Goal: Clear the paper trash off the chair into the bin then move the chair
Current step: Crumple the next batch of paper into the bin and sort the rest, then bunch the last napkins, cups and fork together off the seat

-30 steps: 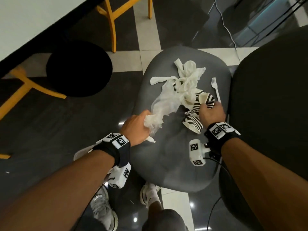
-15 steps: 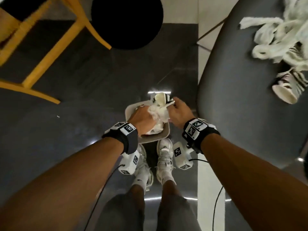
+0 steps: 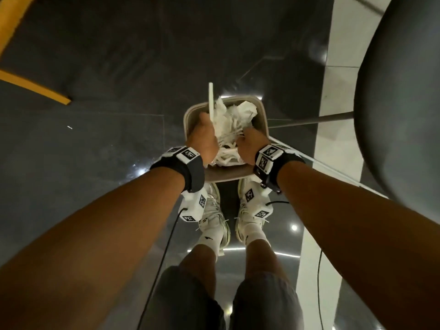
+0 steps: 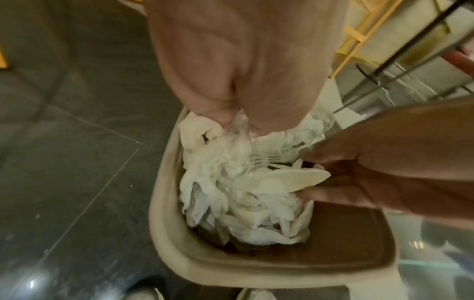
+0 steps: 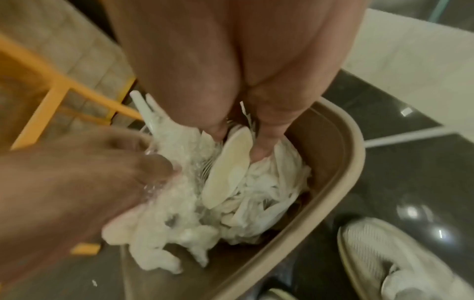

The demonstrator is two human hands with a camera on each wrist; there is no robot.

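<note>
Paper trash [image 3: 227, 129] in the bin [image 3: 261, 115], pinched by left hand [image 3: 203, 139] and right hand [image 3: 250, 145] grips.

A glossy dark tiled floor [image 3: 100, 144] with a pale strip carries a beige bin [image 3: 261, 115], a person's white sneakers [image 3: 215, 215] just behind it, and a chair [image 3: 402, 110].

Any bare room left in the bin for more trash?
The bin has a bare brown strip along its near wall, by the shoes. The far part is crowded with paper, where the left hand and right hand both grip it.
</note>
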